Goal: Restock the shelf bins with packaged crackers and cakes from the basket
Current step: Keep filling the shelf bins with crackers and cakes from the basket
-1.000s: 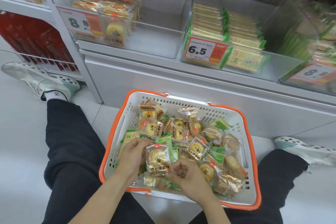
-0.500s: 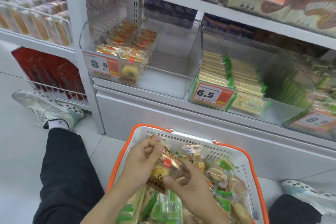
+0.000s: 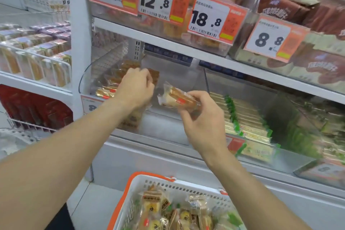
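Shelf bins ahead, my hands raised at the clear bin (image 3: pixel 104 73).
My right hand (image 3: pixel 203 123) has its fingers pinched on a wrapped cake (image 3: pixel 177 97); my left hand (image 3: pixel 136 89), fingers curled, reaches over the cakes stacked there, grip unclear. Below my wrists sits the basket (image 3: pixel 141 183), full of packs.

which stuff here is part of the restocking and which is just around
In the job: right hand gripping a cake pack; left hand in the clear bin; basket of packs.

Just around: green cracker bin, price tags, red packs lower left.
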{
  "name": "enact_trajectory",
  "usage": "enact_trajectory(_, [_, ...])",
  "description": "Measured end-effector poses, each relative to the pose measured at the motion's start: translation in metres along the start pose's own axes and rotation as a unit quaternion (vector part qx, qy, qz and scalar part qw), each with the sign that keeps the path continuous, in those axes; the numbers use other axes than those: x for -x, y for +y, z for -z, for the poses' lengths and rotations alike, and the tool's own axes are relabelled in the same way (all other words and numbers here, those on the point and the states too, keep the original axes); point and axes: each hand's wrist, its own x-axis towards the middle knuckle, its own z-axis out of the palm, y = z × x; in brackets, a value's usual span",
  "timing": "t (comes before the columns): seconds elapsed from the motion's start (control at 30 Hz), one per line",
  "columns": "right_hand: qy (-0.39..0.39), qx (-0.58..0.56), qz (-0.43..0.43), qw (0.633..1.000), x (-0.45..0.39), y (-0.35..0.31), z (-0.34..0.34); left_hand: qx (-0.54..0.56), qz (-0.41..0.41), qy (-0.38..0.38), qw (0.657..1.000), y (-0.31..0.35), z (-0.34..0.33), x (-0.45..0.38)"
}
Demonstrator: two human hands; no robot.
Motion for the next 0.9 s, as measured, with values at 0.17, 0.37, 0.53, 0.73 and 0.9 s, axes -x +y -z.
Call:
enact_trajectory(0.17, [-0.002,-0.042,-0.195,0.98,-0.067,0.031,-0.053,-0.167,0.063,-0.127,0.976,-0.011,-0.03,-0.02])
enact_trajectory(0.37, [0.032,-0.136,-0.377,0.916,-0.13,0.074,-0.112,-0.18,0.042,-0.105,0.977,-0.016,-0.034,-0.016])
enact_trajectory(0.53, [0.001,-0.061,-0.438,0.897,-0.157,0.082,-0.124,-0.175,0.048,-0.126,0.975,-0.017,-0.034,-0.018])
enact_trajectory(0.73, [-0.041,0.089,-0.376,0.921,-0.165,0.107,-0.151,-0.176,0.05,-0.125,0.975,-0.015,-0.034,-0.017])
enact_trajectory(0.9, [0.011,0.035,-0.332,0.943,-0.164,0.109,-0.155,-0.184,0.05,-0.122,0.974,-0.014,-0.033,-0.018])
